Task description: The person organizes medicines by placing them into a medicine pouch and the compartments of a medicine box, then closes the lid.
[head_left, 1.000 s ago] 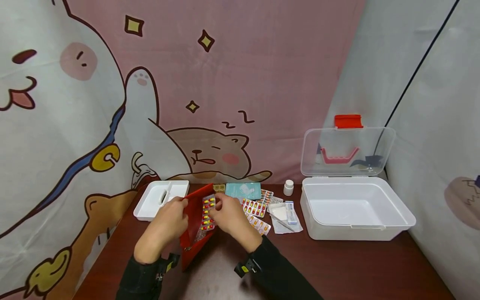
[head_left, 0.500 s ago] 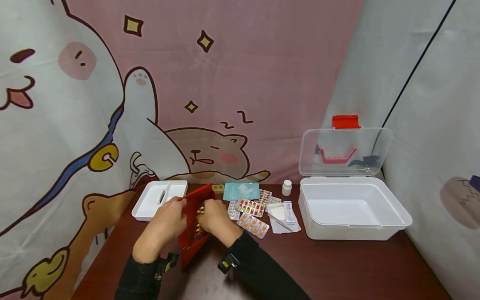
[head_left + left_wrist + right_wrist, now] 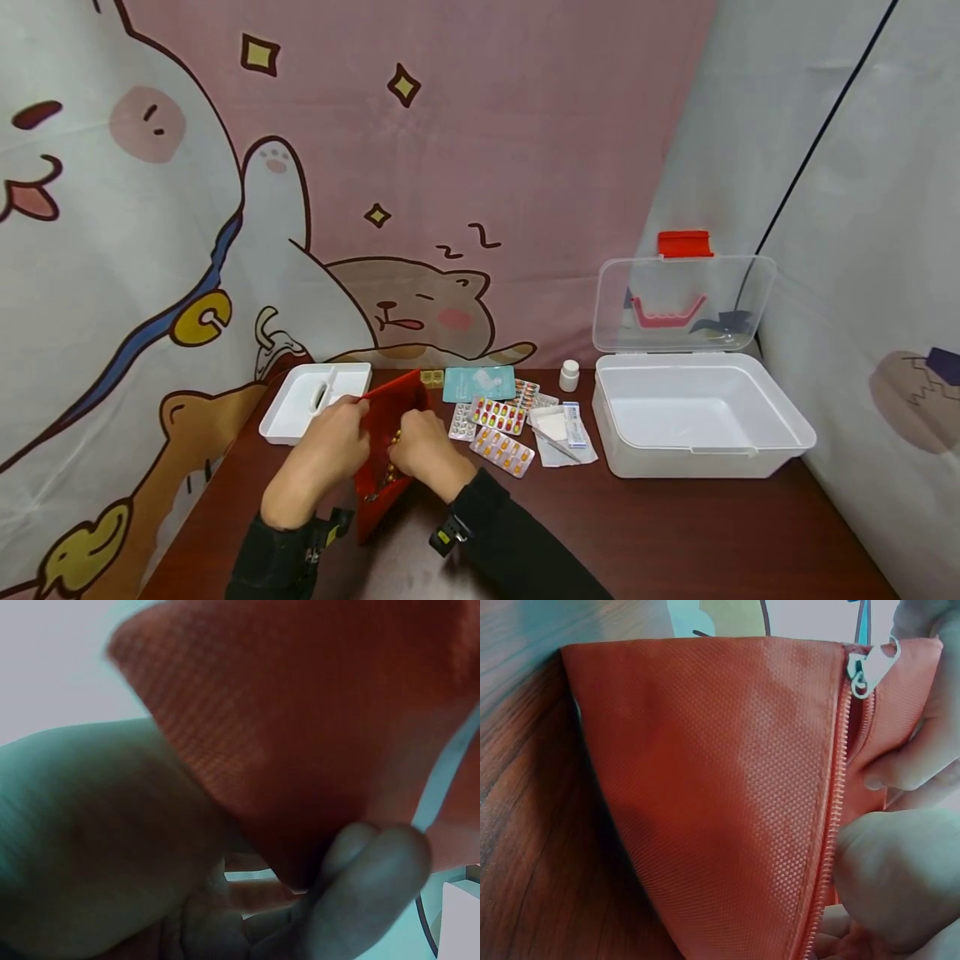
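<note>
My left hand [image 3: 337, 437] grips the edge of a red zippered pouch [image 3: 377, 504], holding it up and open on the table. In the left wrist view, thumb and fingers pinch the pouch fabric [image 3: 300, 727]. My right hand [image 3: 426, 446] is at the pouch mouth, its fingers curled on a blister pack [image 3: 391, 473] of red and yellow capsules. Most of that pack is hidden by the hand and the pouch. The right wrist view shows the open zipper [image 3: 831, 825], with the metal zipper pull [image 3: 870, 669] at its top end.
Right of the pouch lie capsule blister packs [image 3: 501, 452], a teal packet [image 3: 478, 383], and tweezers [image 3: 557, 443] on white gauze packets [image 3: 551, 457]. A small white bottle [image 3: 569, 376] stands behind. An open white box [image 3: 690, 462] is at right, a white tray [image 3: 281, 429] at left.
My right hand has moved left and down into the pouch mouth with the capsule blister pack, which has gone mostly out of sight. My left hand keeps its hold on the pouch.
</note>
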{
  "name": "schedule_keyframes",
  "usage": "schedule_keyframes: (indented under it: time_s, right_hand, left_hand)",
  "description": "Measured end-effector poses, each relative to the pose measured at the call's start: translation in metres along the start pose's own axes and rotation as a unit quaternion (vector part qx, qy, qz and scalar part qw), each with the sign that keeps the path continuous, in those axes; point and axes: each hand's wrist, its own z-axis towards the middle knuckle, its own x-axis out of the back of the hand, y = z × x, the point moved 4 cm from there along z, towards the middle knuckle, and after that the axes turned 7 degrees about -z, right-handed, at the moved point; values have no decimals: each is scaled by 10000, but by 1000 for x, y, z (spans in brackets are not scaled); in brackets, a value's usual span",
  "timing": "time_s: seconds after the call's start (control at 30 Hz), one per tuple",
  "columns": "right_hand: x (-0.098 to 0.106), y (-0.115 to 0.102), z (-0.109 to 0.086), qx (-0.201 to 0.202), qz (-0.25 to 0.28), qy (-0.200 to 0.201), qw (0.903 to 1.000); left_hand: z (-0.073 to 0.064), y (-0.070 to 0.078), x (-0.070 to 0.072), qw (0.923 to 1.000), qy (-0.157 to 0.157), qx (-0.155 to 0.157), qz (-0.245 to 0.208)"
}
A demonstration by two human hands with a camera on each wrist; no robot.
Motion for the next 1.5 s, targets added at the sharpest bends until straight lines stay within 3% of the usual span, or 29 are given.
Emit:
schedule_keyframes:
  time_s: [0.23, 0.5, 0.7, 0.9, 0.97, 1.17, 1.37, 1.5]
  right_hand:
    - [6, 1, -6, 75, 84, 358, 9993]
    - [21, 4, -19, 537, 690, 799, 9930]
    - [31, 18, -27, 754, 1312, 1140, 9819]
    - [43, 36, -33, 757, 1520, 1262, 9774]
    - [45, 42, -35, 741, 1464, 1203, 9791]
    - [56, 60, -36, 737, 644, 1394, 9854]
    - [66, 92, -27, 457, 98, 1848, 9817]
    - [68, 112, -19, 267, 30, 1897, 9815]
  left_hand:
    - [-1, 0, 0, 9999, 65, -93, 115]
    - [-1, 0, 0, 9999, 97, -103, 81]
    - [-1, 0, -1, 9999, 50, -64, 77]
    - [0, 0, 0, 9999, 60, -47, 93]
    - [0, 0, 1, 9999, 65, -66, 117]
    - [0, -1, 1, 9999, 78, -48, 75]
    - [0, 0, 0, 9998, 128, -127, 122]
    - [-1, 0, 0, 9997, 142, -98, 143]
